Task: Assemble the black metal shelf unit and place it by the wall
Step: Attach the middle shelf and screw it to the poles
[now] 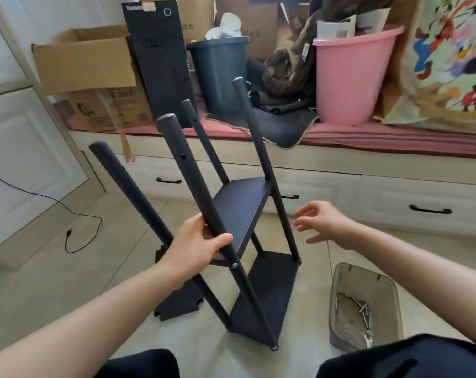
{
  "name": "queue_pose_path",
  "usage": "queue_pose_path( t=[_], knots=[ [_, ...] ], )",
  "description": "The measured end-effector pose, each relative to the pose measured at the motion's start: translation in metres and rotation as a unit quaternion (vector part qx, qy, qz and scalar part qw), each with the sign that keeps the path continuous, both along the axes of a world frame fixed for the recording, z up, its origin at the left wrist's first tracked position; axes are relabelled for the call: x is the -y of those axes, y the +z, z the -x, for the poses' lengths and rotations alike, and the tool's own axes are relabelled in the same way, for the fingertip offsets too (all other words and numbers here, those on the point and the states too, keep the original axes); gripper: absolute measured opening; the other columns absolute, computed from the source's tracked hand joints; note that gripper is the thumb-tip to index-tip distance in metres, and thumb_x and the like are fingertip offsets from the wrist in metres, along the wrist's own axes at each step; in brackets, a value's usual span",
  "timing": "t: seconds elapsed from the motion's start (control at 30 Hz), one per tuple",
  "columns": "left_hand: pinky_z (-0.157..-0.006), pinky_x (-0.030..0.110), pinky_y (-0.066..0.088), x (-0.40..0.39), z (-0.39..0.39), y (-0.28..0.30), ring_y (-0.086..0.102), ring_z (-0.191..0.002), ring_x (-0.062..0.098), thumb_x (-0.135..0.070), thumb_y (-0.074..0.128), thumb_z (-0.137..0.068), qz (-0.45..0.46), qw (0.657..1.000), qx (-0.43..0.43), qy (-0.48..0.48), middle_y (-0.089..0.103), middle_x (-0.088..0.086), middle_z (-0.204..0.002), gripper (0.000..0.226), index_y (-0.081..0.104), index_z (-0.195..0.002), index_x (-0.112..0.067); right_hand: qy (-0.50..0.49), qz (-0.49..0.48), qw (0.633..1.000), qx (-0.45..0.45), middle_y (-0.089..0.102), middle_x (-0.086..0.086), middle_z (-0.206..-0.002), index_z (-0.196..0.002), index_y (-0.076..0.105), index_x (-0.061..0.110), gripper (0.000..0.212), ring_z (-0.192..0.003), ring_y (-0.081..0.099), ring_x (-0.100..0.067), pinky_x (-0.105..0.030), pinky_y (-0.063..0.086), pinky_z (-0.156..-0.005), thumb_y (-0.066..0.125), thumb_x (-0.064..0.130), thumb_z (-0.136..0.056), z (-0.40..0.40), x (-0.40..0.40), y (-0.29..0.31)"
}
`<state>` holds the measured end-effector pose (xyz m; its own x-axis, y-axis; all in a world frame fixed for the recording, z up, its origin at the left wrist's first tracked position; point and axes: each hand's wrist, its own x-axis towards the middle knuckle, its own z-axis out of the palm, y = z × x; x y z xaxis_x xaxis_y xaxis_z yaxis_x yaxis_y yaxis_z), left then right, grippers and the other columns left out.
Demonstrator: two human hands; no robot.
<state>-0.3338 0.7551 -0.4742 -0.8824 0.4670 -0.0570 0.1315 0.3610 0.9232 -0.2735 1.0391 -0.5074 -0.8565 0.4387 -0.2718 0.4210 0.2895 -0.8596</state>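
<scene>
Head view shows the left hand (pixel 197 245) clamped round a post of the half-built shelf unit (pixel 242 214) at centre, right hand (pixel 322 223) fingers spread, likely needing the loose shelf panel (pixel 181 302) fitted next.

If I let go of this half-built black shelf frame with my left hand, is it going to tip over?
Probably yes. The shelf frame leans, tilted off its base, and only the left hand grips a post. Its tall posts over a narrow bottom panel suggest top-heaviness. It looks rigid, so it would likely fall as one piece.
</scene>
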Motion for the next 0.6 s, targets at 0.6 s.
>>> queue_pose_path(
  t=[0.6],
  knots=[
    [-0.09,0.037,0.058,0.029,-0.012,-0.004,0.071,-0.092,0.009,-0.013,0.077,-0.087,0.136,0.976,-0.071,-0.153,0.072,-0.022,-0.095,0.021,0.063,-0.095,-0.027,-0.131,-0.103,0.982,-0.085,0.058,-0.006,-0.104,-0.116,0.043,0.016,0.015,-0.097,0.06,-0.027,-0.042,0.053,-0.077,0.045,0.026,-0.104,0.006,-0.029,0.012]
  ],
)
